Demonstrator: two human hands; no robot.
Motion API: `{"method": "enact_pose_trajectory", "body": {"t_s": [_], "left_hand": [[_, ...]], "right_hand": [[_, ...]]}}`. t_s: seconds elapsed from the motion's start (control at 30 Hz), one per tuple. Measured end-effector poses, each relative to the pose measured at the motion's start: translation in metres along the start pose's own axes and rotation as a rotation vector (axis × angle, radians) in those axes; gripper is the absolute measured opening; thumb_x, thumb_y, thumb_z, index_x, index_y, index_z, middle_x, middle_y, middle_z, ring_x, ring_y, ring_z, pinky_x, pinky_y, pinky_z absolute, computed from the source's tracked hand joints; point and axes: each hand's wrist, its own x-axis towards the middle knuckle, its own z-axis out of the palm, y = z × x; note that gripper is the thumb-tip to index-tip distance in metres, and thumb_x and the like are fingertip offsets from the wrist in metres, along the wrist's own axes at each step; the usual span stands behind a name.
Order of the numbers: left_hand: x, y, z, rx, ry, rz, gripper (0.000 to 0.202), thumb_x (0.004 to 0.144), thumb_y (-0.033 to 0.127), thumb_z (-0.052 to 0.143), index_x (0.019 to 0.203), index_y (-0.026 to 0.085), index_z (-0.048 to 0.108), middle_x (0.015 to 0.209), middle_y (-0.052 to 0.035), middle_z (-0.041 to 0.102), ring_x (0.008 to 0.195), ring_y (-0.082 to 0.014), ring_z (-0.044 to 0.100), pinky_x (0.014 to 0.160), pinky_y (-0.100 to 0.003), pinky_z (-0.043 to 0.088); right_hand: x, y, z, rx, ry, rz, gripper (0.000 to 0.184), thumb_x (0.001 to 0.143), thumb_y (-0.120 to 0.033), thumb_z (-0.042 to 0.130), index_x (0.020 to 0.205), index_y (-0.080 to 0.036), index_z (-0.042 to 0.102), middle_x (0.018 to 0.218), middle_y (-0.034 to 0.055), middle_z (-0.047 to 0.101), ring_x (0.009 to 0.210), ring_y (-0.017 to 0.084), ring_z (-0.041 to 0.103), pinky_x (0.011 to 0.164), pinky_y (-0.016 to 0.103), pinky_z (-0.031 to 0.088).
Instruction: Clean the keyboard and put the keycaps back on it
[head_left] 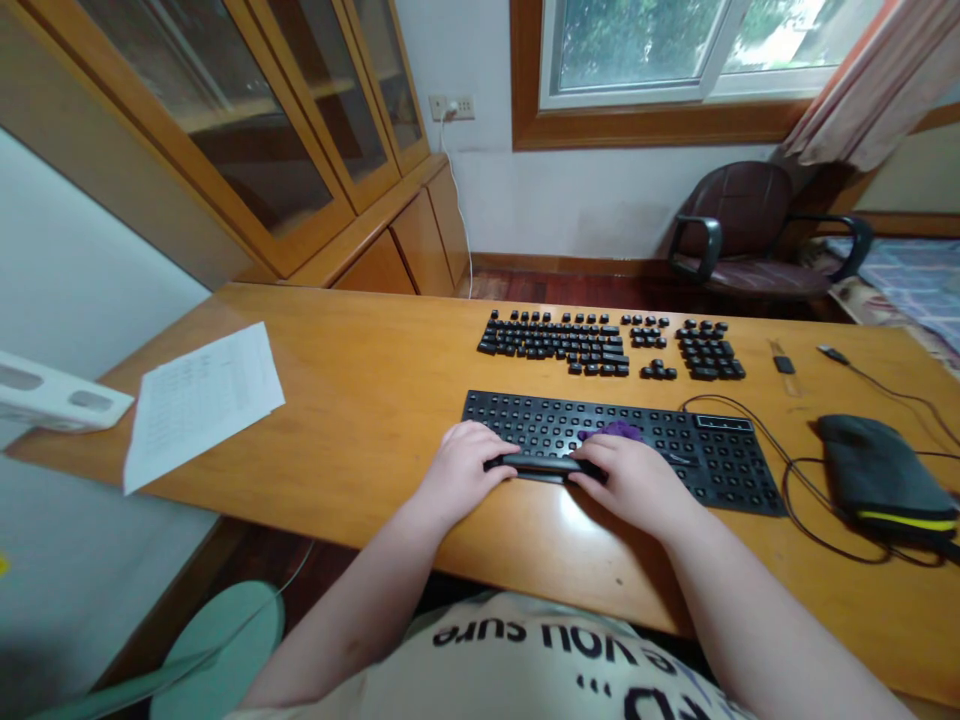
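Observation:
A black keyboard base, stripped of its keycaps, lies on the wooden desk in front of me. Along its front edge, a long black spacebar keycap is held level between my two hands. My left hand pinches the left end with thumb and fingers. At the other end, my right hand has its thumb and fingers closed on the bar. A crumpled purple cloth shows just behind the right fingers, partly hidden by them; whether they touch it I cannot tell.
Loose black keycaps lie in keyboard order behind the base. A small black-and-clear tool, a cable and a dark pouch are at right. Paper sheets lie left; a chair stands beyond the desk.

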Motion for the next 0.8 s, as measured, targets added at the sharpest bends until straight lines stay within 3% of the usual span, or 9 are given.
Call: {"method": "enact_pose_trajectory", "body": {"t_s": [0.33, 0.53, 0.8], "left_hand": [[-0.0017, -0.0037, 0.0061, 0.054, -0.031, -0.008, 0.023, 0.07, 0.032, 0.072, 0.092, 0.027, 0.07, 0.09, -0.0021, 0.068, 0.091, -0.0203, 0.055, 0.087, -0.039, 0.04], [-0.0038, -0.0052, 0.0045, 0.055, -0.033, 0.005, 0.025, 0.071, 0.035, 0.071, 0.095, 0.027, 0.07, 0.089, -0.0025, 0.067, 0.092, -0.0201, 0.055, 0.091, -0.04, 0.039], [-0.0035, -0.0058, 0.0071, 0.051, -0.024, 0.024, 0.021, 0.085, 0.033, 0.055, 0.097, 0.025, 0.07, 0.087, -0.0042, 0.066, 0.088, -0.0179, 0.055, 0.089, -0.038, 0.04]], "right_hand": [[0.0017, 0.002, 0.0026, -0.029, -0.064, 0.013, 0.024, 0.077, -0.037, 0.062, 0.097, -0.023, 0.067, 0.088, 0.0051, 0.066, 0.08, 0.02, 0.062, 0.069, 0.032, 0.049], [0.0024, 0.0018, 0.0012, 0.023, -0.068, 0.005, 0.02, 0.084, -0.033, 0.054, 0.093, -0.022, 0.068, 0.088, 0.0054, 0.066, 0.082, 0.02, 0.062, 0.073, 0.033, 0.049], [0.0037, 0.0033, 0.0032, 0.059, -0.077, 0.022, 0.022, 0.086, -0.032, 0.052, 0.092, -0.021, 0.07, 0.086, 0.005, 0.066, 0.08, 0.018, 0.062, 0.073, 0.031, 0.049]]}}
